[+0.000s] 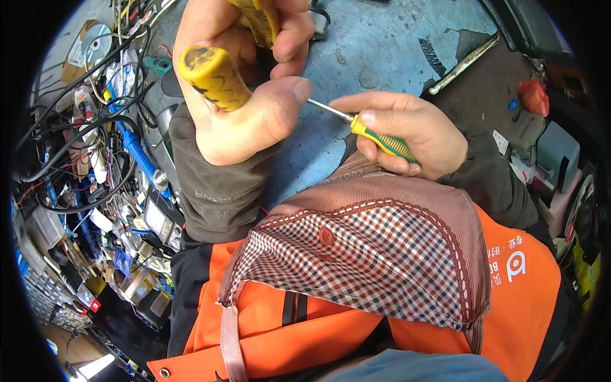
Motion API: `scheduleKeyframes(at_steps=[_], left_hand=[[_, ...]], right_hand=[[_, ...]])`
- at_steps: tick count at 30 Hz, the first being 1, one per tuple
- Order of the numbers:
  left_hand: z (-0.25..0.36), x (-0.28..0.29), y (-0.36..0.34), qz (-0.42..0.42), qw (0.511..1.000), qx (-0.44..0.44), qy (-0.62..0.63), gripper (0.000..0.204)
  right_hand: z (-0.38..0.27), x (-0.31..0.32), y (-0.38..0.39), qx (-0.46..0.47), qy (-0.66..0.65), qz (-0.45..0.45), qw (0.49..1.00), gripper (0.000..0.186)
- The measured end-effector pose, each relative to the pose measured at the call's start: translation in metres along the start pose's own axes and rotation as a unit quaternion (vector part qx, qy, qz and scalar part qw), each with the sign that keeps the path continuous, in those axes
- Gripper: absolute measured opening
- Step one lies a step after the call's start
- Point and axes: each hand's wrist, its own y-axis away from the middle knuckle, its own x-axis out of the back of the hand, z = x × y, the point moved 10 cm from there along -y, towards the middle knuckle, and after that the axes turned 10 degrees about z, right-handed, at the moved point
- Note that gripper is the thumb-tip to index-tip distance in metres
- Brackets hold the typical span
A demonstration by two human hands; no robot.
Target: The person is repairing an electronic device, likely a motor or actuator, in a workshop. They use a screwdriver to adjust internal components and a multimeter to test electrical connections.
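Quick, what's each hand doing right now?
Left hand: closed around a yellow tool.
Right hand: closed around a screwdriver.

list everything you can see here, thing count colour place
yellow tool handle: 1, yellow with dark marks, gripped in the left hand, upper centre
screwdriver: 1, yellow and green handle, metal shaft pointing at the left hand
workbench: 1, worn blue top, upper centre
metal rod: 1, grey, lying on the bench, upper right
cables and small parts: many, mixed colours, heaped at left
red bag: 1, red, far right
checked apron: 1, red and white, over an orange jacket, lower centre
left hand: 1, bare, upper centre
right hand: 1, bare, holds the screwdriver
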Motion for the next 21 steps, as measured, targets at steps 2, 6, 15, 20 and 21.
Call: scheduleKeyframes(at_steps=[2,6,15,20,21], left_hand=[[-0.001,-0.001,0.004,0.024,0.999,0.021,0.008,0.06],[0.003,-0.002,0.002,0.068,0.994,0.084,0.031,0.063],[0.0,0.004,0.011,0.082,0.995,0.049,0.017,0.062],[-0.003,0.004,0.014,0.06,0.997,0.053,0.016,0.062],[-0.003,0.006,0.015,0.052,0.997,0.049,0.013,0.063]], right_hand=[[-0.003,-0.002,0.001,0.035,0.094,0.017,0.995,0.043],[-0.008,-0.006,0.0,0.146,0.141,0.096,0.974,0.036],[-0.01,-0.006,0.006,0.223,0.243,0.119,0.937,0.035],[-0.008,-0.006,0.006,0.26,0.262,0.102,0.924,0.036],[-0.017,-0.015,0.014,0.354,0.344,0.119,0.862,0.037]])
